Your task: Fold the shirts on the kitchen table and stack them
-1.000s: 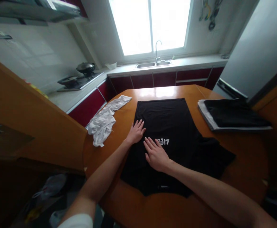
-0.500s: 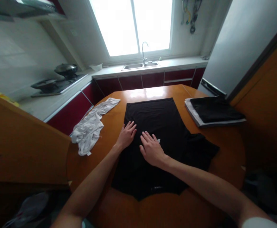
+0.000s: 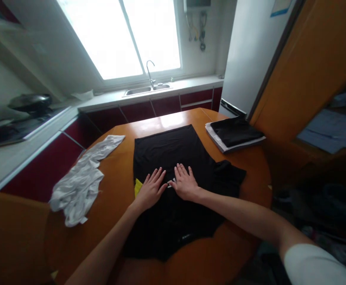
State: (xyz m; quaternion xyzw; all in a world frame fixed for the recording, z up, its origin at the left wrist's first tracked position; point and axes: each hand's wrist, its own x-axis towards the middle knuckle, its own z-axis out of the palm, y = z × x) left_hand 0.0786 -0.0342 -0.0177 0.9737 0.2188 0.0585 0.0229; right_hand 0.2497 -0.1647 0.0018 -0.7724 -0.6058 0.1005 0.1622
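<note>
A black T-shirt [image 3: 173, 150] lies spread on the wooden table [image 3: 113, 213], its far edge straight and one sleeve [image 3: 230, 174] stuck out to the right. Both hands rest on it, palms down. My left hand [image 3: 150, 188] lies near the shirt's left side with fingers outstretched; just beyond its wrist a yellow patch [image 3: 137, 187] shows at the shirt's edge. My right hand [image 3: 186, 183] is flat on the middle, fingers extended, beside a small white print [image 3: 171, 182] that it partly hides.
A crumpled white garment [image 3: 84, 178] lies on the table's left side. Folded black and grey clothes [image 3: 235, 132] are stacked at the far right. Beyond the table are a counter with a sink [image 3: 138, 91], a stove with a pan [image 3: 30, 102] and a fridge [image 3: 244, 55].
My view has swung to the right. My left hand has slid nearer to me and my right hand lies close to it on the shirt. A yellow patch now shows at the left edge.
</note>
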